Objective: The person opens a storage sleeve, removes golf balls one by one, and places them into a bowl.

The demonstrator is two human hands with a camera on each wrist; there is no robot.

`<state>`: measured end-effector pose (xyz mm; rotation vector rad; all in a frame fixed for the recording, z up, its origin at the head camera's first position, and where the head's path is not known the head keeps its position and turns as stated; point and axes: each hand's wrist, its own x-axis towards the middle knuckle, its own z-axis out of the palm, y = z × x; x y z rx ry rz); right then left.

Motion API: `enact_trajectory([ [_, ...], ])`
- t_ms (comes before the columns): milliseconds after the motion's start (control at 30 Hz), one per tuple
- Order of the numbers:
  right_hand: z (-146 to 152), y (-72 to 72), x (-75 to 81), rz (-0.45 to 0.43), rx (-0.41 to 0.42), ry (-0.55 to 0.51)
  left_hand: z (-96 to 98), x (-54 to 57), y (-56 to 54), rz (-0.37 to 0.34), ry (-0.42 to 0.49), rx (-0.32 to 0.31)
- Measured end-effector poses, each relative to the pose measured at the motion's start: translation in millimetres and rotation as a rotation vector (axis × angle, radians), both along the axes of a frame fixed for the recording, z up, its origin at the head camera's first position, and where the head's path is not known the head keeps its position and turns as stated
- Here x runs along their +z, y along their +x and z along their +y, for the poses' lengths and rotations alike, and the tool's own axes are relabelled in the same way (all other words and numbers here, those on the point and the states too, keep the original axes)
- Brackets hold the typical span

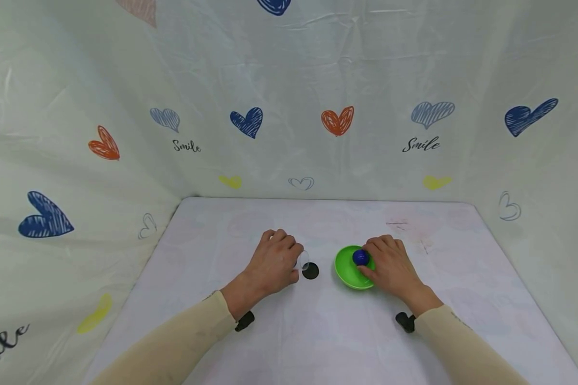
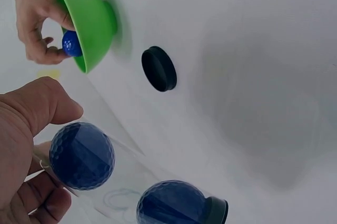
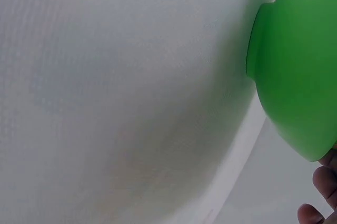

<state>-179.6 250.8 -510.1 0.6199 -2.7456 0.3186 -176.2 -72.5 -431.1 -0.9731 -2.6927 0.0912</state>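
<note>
While the curled fingers of the left hand [image 1: 272, 263] are wrapped around a clear container [image 1: 304, 259], a black lid [image 1: 310, 271] is seen midway between the side edges of the tabletop [image 1: 318, 342]; rightward, at the mouth of a green bowl [image 1: 350, 279], a blue golf ball [image 1: 360, 258] is pinched by the right hand [image 1: 392, 266]

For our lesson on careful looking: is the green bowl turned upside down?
No, the head view shows the green bowl with its open side up.

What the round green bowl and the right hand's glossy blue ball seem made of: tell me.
The round green bowl looks like satin plastic, perhaps silicone: even colour, soft sheen. The glossy blue ball seems hard plastic, perhaps coated, given its bright highlights.
</note>
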Motion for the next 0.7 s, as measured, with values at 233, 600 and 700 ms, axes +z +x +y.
enact_trajectory([
  [233,-1.3,-0.2,2.1,-0.023,-0.010,0.022,-0.7,0.2,0.0,0.015,-0.030,0.007],
  [600,-4.9,0.4,3.8,0.033,-0.025,-0.075,-2.7,0.4,-0.8,0.066,-0.031,-0.007],
  [700,-11.0,0.5,3.9,0.090,-0.026,-0.155,-3.5,0.8,-1.7,0.064,-0.024,-0.007],
])
